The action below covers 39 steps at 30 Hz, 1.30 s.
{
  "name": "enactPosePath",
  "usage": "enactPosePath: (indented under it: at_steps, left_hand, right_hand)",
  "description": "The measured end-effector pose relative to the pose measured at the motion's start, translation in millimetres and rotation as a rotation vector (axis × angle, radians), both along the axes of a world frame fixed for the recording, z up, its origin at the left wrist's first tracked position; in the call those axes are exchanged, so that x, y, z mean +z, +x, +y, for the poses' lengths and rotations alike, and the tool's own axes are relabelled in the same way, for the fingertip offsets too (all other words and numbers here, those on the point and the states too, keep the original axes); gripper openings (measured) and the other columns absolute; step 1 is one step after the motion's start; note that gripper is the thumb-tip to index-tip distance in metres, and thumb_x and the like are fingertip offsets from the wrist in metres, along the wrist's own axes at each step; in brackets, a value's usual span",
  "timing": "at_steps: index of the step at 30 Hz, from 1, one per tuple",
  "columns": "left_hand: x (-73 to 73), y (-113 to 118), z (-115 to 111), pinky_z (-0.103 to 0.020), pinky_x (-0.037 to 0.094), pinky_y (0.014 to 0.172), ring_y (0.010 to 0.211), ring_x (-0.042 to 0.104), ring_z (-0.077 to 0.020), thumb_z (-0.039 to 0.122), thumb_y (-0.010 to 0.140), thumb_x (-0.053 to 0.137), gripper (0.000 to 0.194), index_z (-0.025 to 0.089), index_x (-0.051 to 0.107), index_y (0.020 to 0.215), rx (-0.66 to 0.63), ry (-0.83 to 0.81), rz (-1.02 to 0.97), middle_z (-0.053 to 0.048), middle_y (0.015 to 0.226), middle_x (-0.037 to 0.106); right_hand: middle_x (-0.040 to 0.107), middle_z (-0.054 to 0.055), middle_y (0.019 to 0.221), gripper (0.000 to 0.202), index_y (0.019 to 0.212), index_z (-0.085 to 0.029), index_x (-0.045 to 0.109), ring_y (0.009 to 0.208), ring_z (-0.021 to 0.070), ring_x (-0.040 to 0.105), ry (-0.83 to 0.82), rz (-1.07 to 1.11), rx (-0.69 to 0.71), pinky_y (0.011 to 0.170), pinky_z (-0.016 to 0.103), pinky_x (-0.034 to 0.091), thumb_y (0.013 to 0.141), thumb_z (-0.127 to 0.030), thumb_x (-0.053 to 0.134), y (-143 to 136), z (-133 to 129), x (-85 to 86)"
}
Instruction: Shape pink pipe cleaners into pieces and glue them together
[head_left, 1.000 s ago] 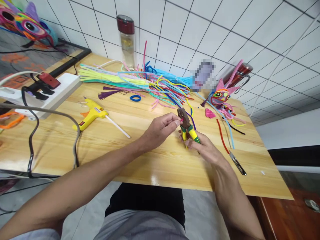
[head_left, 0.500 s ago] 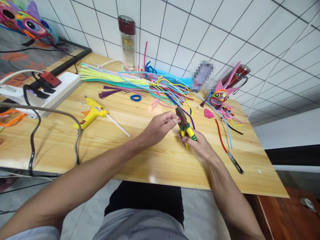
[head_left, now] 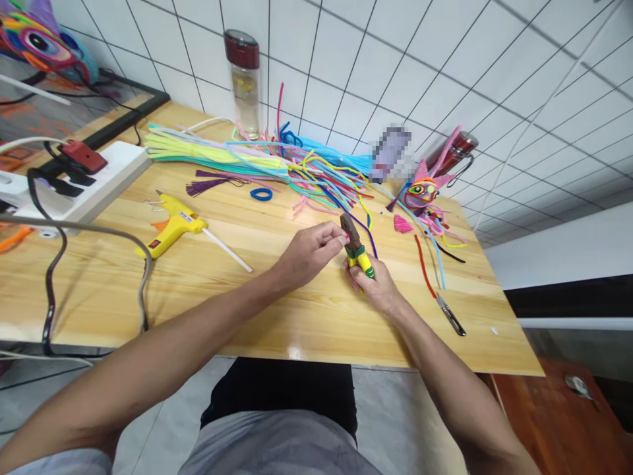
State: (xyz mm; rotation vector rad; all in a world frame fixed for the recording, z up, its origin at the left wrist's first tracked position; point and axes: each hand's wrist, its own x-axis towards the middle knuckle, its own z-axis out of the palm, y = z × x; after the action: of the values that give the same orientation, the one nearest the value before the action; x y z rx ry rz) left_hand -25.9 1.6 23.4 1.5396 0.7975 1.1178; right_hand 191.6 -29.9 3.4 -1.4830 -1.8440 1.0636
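Left hand [head_left: 304,254]: thumb and fingers pinched on a small pink piece [head_left: 347,236], right at the head of the pliers [head_left: 352,239].
Right hand [head_left: 376,285]: fingers clenched round the pliers' yellow-green handles, which look close together.
Place: pliers and pink piece are held up between the counter's [head_left: 316,323] near edge and the stem pile [head_left: 297,168] along its far edge.
Pliers' axis: slanting, head towards the far edge and leaning left, handles towards the near right corner.
Pink piece to jaws: just at their left side, the left fingertips nearest; whether the jaws bite it, I cannot tell.
Hard to make out: the pink piece's length and axis, mostly covered by fingertips; some right-hand fingers, hidden under the handles.
Blurred out: a pixelated object [head_left: 390,153] by the far edge.
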Motion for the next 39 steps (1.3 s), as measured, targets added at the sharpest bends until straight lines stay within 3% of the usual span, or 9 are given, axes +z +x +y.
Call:
enactPosePath:
  at_steps: [4, 8, 12, 19, 24, 28, 31, 36, 39]
  left_hand:
    - [-3.3, 2.6, -1.2, -0.025, 0.036, 0.059, 0.061, 0.045, -0.0109, 0.041, 0.095, 0.060, 0.025, 0.017, 0.064, 0.087, 0.007, -0.005, 0.005, 0.004, 0.068, 0.056]
    - [-9.0, 3.3, -1.4, -0.025, 0.032, 0.056, 0.059, 0.041, -0.0103, 0.041, 0.094, 0.061, 0.025, 0.018, 0.061, 0.084, 0.052, -0.016, -0.025, 0.005, 0.065, 0.050]
    - [-13.0, 3.1, -0.6, -0.026, 0.027, 0.055, 0.056, 0.034, -0.0100, 0.041, 0.094, 0.063, 0.025, 0.019, 0.061, 0.083, 0.128, -0.012, -0.028, 0.007, 0.061, 0.042]
    - [-12.9, 3.0, 3.3, -0.027, 0.025, 0.055, 0.056, 0.031, -0.0100, 0.046, 0.093, 0.065, 0.029, 0.019, 0.062, 0.084, 0.128, -0.033, -0.097, 0.007, 0.062, 0.039]
    - [-13.7, 2.5, 8.1, -0.026, 0.024, 0.055, 0.056, 0.027, -0.0091, 0.049, 0.089, 0.066, 0.032, 0.019, 0.058, 0.081, 0.151, -0.118, -0.177, 0.008, 0.062, 0.037]
    - [-15.6, 3.9, 9.5, -0.026, 0.026, 0.057, 0.058, 0.031, -0.0091, 0.052, 0.086, 0.069, 0.035, 0.018, 0.060, 0.083, 0.136, -0.157, -0.188, 0.007, 0.064, 0.041]
    - [-18.5, 5.4, 9.4, -0.026, 0.028, 0.059, 0.062, 0.037, -0.0101, 0.052, 0.087, 0.069, 0.035, 0.017, 0.064, 0.087, 0.134, -0.156, -0.173, 0.005, 0.068, 0.048]
    - [-19.3, 6.1, 8.0, -0.026, 0.025, 0.058, 0.060, 0.034, -0.0095, 0.051, 0.087, 0.067, 0.034, 0.017, 0.066, 0.088, 0.118, -0.156, -0.162, 0.006, 0.066, 0.047]
    - [-17.8, 6.6, 6.6, -0.026, 0.026, 0.057, 0.058, 0.034, -0.0093, 0.050, 0.086, 0.067, 0.033, 0.018, 0.063, 0.085, 0.089, -0.163, -0.166, 0.007, 0.062, 0.044]
  right_hand:
    - [0.072, 0.001, 0.079, 0.024, 0.103, -0.020, 0.068, 0.065, 0.0171, 0.065, 0.019, -0.006, -0.003, 0.069, 0.032, 0.054, 0.089, -0.034, 0.056, -1.1, -4.3, 3.5]
    - [0.080, 0.011, 0.112, 0.035, 0.117, -0.020, 0.072, 0.103, 0.0273, 0.075, 0.170, -0.161, 0.064, 0.095, 0.043, 0.056, 0.094, -0.040, 0.055, -1.8, -6.7, 10.3]
    - [0.077, 0.013, 0.103, 0.037, 0.112, -0.019, 0.075, 0.101, 0.0314, 0.073, 0.276, -0.407, 0.074, 0.092, 0.046, 0.055, 0.097, -0.045, 0.054, -1.7, -7.3, 23.3]
    - [0.074, 0.007, 0.098, 0.045, 0.113, -0.018, 0.073, 0.082, 0.0228, 0.068, 0.017, -0.208, 0.062, 0.079, 0.039, 0.058, 0.098, -0.058, 0.059, 7.0, -14.9, 33.6]
    - [0.074, 0.011, 0.111, 0.053, 0.119, -0.019, 0.071, 0.095, 0.0265, 0.071, -0.119, -0.077, -0.123, 0.079, 0.039, 0.062, 0.090, -0.063, 0.066, 31.9, -13.3, 42.8]
    - [0.073, 0.016, 0.124, 0.057, 0.135, -0.019, 0.064, 0.112, 0.0348, 0.071, -0.060, -0.554, -0.389, 0.090, 0.045, 0.060, 0.096, -0.060, 0.057, 52.3, -1.3, 50.2]
    - [0.071, 0.024, 0.134, 0.056, 0.139, -0.014, 0.061, 0.127, 0.0412, 0.068, -0.131, -0.877, -0.478, 0.103, 0.052, 0.054, 0.103, -0.055, 0.048, 56.1, 7.8, 45.5]
    - [0.064, 0.031, 0.143, 0.065, 0.141, -0.010, 0.061, 0.132, 0.0451, 0.066, -0.243, -1.037, -0.489, 0.106, 0.057, 0.051, 0.105, -0.060, 0.043, 50.6, 13.2, 35.6]
    - [0.062, 0.030, 0.147, 0.062, 0.139, -0.012, 0.066, 0.133, 0.0458, 0.064, -0.142, -1.017, -0.499, 0.107, 0.059, 0.051, 0.103, -0.058, 0.051, 46.9, 13.1, 41.0]
